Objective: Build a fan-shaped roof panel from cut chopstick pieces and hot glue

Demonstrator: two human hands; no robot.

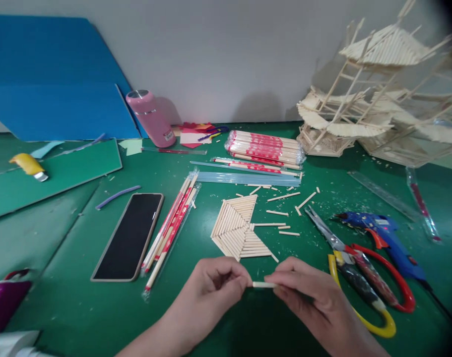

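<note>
A short pale wooden stick spans the gap between my two hands, close to the table's front. My left hand is closed, its fingertips at the stick's left end. My right hand pinches the other end between thumb and fingers. Just beyond them lies a flat panel of short wooden sticks, laid in wedges around a centre, with a gap at its right. Single sticks jut out from it. Several loose cut stick pieces are scattered behind and to the right of the panel.
Long-handled pliers and a blue glue gun lie right. Left are wrapped chopsticks and a phone. Behind stand a pink bottle, a chopstick bundle and a wooden pagoda model. A yellow cutter lies far left.
</note>
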